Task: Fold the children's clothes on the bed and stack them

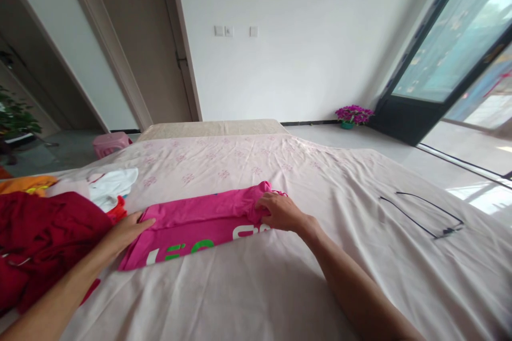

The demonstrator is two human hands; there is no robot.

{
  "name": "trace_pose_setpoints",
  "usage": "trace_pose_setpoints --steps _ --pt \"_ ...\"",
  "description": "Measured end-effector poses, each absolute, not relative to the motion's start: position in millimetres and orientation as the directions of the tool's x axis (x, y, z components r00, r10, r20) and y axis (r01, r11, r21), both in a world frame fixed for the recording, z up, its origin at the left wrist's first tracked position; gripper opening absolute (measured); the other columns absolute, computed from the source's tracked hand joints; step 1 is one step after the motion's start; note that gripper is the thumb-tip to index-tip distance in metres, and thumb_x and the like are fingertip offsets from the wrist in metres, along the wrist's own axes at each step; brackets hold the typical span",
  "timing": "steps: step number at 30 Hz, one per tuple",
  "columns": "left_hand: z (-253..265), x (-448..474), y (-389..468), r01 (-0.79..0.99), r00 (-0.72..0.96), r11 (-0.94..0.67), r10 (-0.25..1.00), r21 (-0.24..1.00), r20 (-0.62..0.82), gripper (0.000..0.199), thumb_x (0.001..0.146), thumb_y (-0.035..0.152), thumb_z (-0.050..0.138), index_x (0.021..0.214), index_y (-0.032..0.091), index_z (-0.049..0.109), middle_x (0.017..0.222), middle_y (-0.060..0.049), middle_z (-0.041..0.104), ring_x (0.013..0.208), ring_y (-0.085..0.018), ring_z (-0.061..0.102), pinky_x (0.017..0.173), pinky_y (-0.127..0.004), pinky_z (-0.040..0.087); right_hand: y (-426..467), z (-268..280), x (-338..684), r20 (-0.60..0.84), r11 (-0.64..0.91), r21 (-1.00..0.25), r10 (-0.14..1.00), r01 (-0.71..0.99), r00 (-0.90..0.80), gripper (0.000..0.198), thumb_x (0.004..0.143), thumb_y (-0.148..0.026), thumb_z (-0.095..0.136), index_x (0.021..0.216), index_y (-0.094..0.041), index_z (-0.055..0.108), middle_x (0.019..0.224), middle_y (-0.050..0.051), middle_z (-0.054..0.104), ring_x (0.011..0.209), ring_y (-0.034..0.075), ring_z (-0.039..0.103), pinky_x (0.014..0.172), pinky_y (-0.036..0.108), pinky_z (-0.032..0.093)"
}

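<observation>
A bright pink garment with white and green printed lettering lies folded into a long strip on the covered bed-like surface. My left hand grips its left end, the thumb on top of the cloth and the other fingers partly hidden. At the opposite end, my right hand is closed on the bunched edge, where a thin pink cord or trim sticks out. Whether it is a shirt or another piece of clothing cannot be made out from the fold.
Heaped at the left are dark red clothes, a white garment and an orange one. Black-framed glasses rest on the wrinkled pale sheet at right. Beyond stand a pink stool and purple flowers.
</observation>
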State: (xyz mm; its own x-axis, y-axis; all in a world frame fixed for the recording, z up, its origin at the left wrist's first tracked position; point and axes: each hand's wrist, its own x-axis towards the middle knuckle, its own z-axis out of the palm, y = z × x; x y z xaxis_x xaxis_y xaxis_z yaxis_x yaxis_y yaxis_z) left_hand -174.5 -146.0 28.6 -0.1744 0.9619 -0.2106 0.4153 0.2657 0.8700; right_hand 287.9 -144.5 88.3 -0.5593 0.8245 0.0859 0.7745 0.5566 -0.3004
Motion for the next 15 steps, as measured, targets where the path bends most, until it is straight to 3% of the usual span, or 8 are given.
trace_pose_setpoints --steps 4,7,11,15 --pt "32.4 -173.4 -151.0 0.379 -0.117 0.296 0.955 0.877 -0.272 0.052 0.059 0.048 0.083 0.099 0.019 0.066 0.087 -0.006 0.077 0.088 -0.027 0.073 0.074 -0.032 0.059 -149.5 89.8 279.8 0.088 0.587 -0.285 0.803 0.757 -0.590 0.013 0.083 -0.023 0.064 0.092 -0.023 0.072 0.093 0.004 0.069 0.088 0.017 0.061 0.075 0.025 0.041" --pt "46.9 -165.5 -160.4 0.343 -0.081 0.279 0.960 0.897 -0.268 0.053 0.058 0.047 0.084 0.101 0.021 0.066 0.093 -0.006 0.077 0.093 -0.027 0.072 0.079 -0.030 0.059 -148.3 90.2 274.7 0.193 0.588 -0.363 0.806 0.723 -0.559 0.019 0.089 -0.033 0.059 0.096 -0.022 0.073 0.093 0.005 0.071 0.087 0.018 0.061 0.077 0.027 0.042" --pt "80.0 -138.6 -170.8 0.203 -0.017 0.288 0.957 0.936 -0.291 0.057 0.063 0.047 0.083 0.110 0.022 0.062 0.099 -0.006 0.076 0.092 -0.026 0.072 0.080 -0.033 0.059 -141.1 81.5 271.8 0.279 0.560 -0.570 0.821 0.602 -0.499 0.022 0.091 -0.033 0.055 0.094 -0.021 0.074 0.090 0.004 0.072 0.080 0.017 0.062 0.071 0.027 0.045" --pt "111.2 -93.0 -170.9 0.102 0.027 0.259 0.964 0.960 -0.263 0.068 0.065 0.048 0.081 0.122 0.022 0.055 0.101 -0.007 0.075 0.087 -0.027 0.072 0.075 -0.036 0.059 -130.7 62.1 273.6 0.255 0.400 -0.823 0.894 0.404 -0.368 0.024 0.087 -0.037 0.060 0.092 -0.019 0.075 0.082 0.004 0.071 0.070 0.016 0.061 0.061 0.026 0.044"
